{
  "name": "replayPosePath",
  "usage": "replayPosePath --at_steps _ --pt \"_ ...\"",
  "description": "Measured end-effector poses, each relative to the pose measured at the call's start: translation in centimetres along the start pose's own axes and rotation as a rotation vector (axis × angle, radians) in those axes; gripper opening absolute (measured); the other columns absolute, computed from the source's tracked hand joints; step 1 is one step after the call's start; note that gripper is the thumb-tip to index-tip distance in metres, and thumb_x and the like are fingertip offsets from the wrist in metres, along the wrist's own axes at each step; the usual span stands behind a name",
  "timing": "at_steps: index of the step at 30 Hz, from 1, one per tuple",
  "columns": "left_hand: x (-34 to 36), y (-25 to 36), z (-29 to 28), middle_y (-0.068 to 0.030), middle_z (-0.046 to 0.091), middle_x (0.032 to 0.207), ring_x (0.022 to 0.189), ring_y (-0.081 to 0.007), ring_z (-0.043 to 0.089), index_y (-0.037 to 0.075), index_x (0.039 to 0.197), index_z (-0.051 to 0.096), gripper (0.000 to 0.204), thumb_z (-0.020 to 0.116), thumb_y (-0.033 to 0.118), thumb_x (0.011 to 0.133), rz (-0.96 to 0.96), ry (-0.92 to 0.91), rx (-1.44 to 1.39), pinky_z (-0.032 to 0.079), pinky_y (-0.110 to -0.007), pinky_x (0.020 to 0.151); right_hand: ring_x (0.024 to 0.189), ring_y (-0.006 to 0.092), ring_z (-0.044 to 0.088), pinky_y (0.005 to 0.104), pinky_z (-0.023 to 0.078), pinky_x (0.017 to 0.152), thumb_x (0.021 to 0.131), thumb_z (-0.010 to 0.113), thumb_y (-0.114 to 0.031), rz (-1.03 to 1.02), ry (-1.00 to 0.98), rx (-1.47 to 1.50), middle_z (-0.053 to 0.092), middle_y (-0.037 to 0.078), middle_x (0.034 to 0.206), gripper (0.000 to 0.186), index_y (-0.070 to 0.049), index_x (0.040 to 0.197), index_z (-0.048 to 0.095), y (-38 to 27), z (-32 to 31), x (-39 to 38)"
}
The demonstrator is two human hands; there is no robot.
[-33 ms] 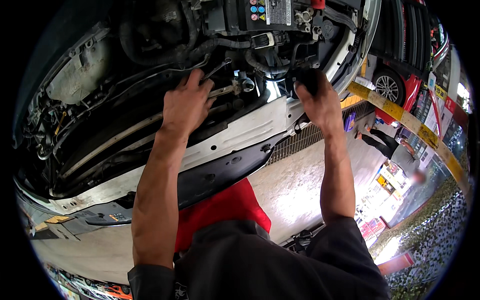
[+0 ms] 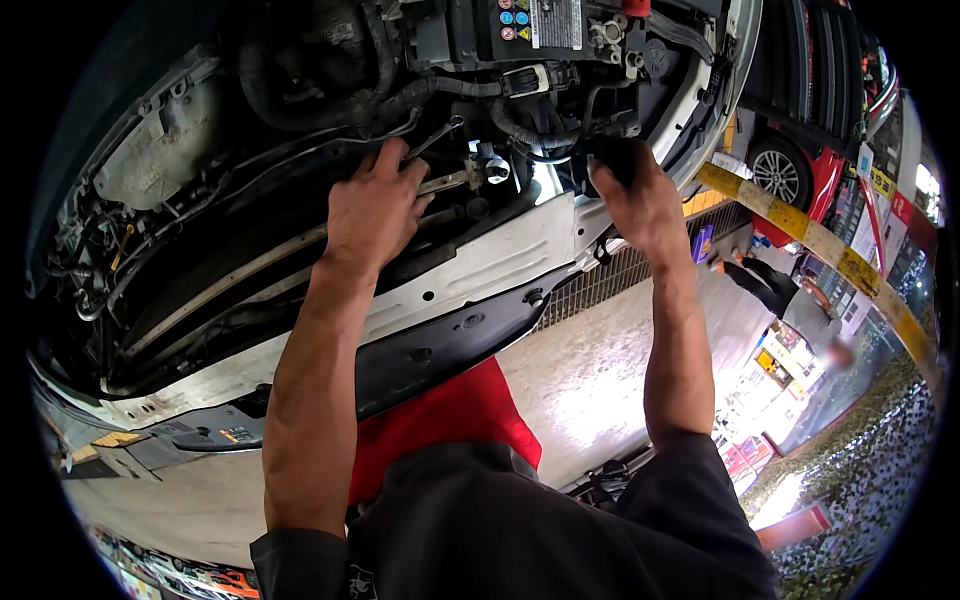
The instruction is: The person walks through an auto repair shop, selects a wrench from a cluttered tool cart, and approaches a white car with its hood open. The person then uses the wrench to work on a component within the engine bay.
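Note:
My left hand (image 2: 376,205) is closed around a slim metal wrench (image 2: 436,137) over the front of a car's engine bay. The wrench's ring end points up and to the right, beside a metal pipe fitting (image 2: 494,171). To the right, my right hand (image 2: 642,198) is closed on a black object (image 2: 612,165) next to the hoses; its kind is not clear, and dark parts partly hide it. Between my hands and me runs the car's pale front crossmember (image 2: 470,255). Behind the wrench lie a ribbed hose (image 2: 405,97) and a car battery (image 2: 485,35).
Red cloth (image 2: 450,410) lies between my body and the bumper (image 2: 450,335). A yellow-and-white bar (image 2: 800,225) curves along the right side, near a red car (image 2: 820,190). Another person (image 2: 800,310) is on the floor area at right. A floor grate (image 2: 620,275) runs beside the car.

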State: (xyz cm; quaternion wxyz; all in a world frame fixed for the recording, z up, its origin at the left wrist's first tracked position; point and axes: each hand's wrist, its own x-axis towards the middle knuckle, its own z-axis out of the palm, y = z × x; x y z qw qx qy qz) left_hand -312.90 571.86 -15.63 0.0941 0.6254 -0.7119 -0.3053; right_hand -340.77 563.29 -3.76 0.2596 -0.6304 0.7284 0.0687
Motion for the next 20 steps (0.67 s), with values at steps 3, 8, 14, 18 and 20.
replayPosePath --at_steps 3,8,14,18,20 --pt "-0.1 0.1 0.2 -0.0027 0.057 0.122 0.103 -0.0271 0.07 0.017 0.109 0.071 0.033 0.085 0.024 0.08 -0.034 0.013 0.015 0.061 -0.041 0.078 0.101 0.0485 0.069 0.0524 0.054 0.088 0.094 0.067 -0.047 0.004 -0.066 -0.041 0.071 0.033 0.1 0.057 0.004 0.118 0.06 0.3 -0.2 0.2" --pt "0.2 0.4 0.1 -0.003 0.057 0.121 0.103 -0.0271 0.07 0.017 0.109 0.071 0.033 0.084 0.022 0.079 -0.035 0.015 0.008 0.061 -0.042 0.077 0.099 0.0465 0.07 0.0522 0.055 0.087 0.094 0.066 -0.051 0.0 -0.043 -0.085 0.071 0.033 0.097 0.061 0.007 0.114 0.06 0.4 0.9 0.9" --pt "0.4 0.7 -0.2 -0.0032 0.058 0.122 0.104 -0.0276 0.069 0.017 0.111 0.071 0.033 0.083 0.023 0.081 -0.067 0.02 0.008 0.061 -0.043 0.077 0.103 0.0452 0.07 0.0499 0.056 0.089 0.093 0.065 -0.062 0.022 -0.021 -0.277 0.071 0.029 0.108 0.069 0.002 0.12 0.061 -0.8 1.8 0.7" --pt "0.5 0.7 -0.3 -0.0034 0.058 0.123 0.106 -0.0277 0.069 0.017 0.111 0.071 0.031 0.082 0.024 0.083 -0.102 -0.001 0.017 0.061 -0.043 0.078 0.109 0.0466 0.067 0.0521 0.054 0.092 0.089 0.064 -0.072 0.011 -0.135 -0.37 0.067 0.03 0.115 0.077 -0.003 0.126 0.063 -1.1 0.8 1.3" --pt "0.8 1.0 -0.5 -0.0034 0.057 0.124 0.112 -0.0271 0.067 0.017 0.113 0.071 0.032 0.082 0.024 0.083 -0.134 -0.046 0.028 0.062 -0.042 0.08 0.112 0.0479 0.066 0.0537 0.053 0.095 0.09 0.06 -0.075 0.003 -0.195 -0.396 0.064 0.032 0.122 0.077 -0.009 0.13 0.065 -0.8 0.6 1.6"
